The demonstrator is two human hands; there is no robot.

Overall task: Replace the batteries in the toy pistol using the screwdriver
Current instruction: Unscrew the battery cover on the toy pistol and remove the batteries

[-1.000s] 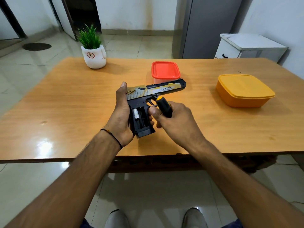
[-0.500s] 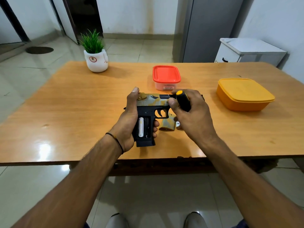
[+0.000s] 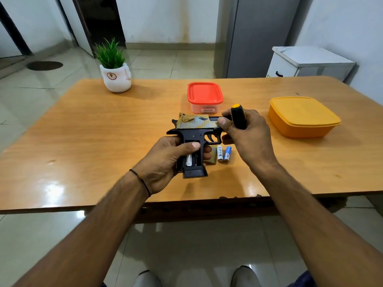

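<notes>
The toy pistol (image 3: 192, 129), black with a gold slide, lies on its side over the table's middle, barrel to the right. My left hand (image 3: 167, 160) grips its handle, thumb across the open battery bay, where one white battery (image 3: 188, 160) sits. My right hand (image 3: 246, 139) holds the screwdriver (image 3: 238, 118) by its black and yellow handle and also touches the barrel. Two loose batteries (image 3: 223, 153), one white and one blue, lie on the table right of the grip, beside the gold cover piece (image 3: 211, 157).
A red-lidded box (image 3: 205, 96) stands just behind the pistol. An orange box (image 3: 302, 116) sits at the right. A potted plant (image 3: 116, 73) is at the far left corner of the wooden table (image 3: 103, 131). A white cabinet and grey fridge stand behind.
The pistol has come down from a raised, tilted hold to lie low over the table. My right hand has moved right along the barrel, uncovering the two loose batteries.
</notes>
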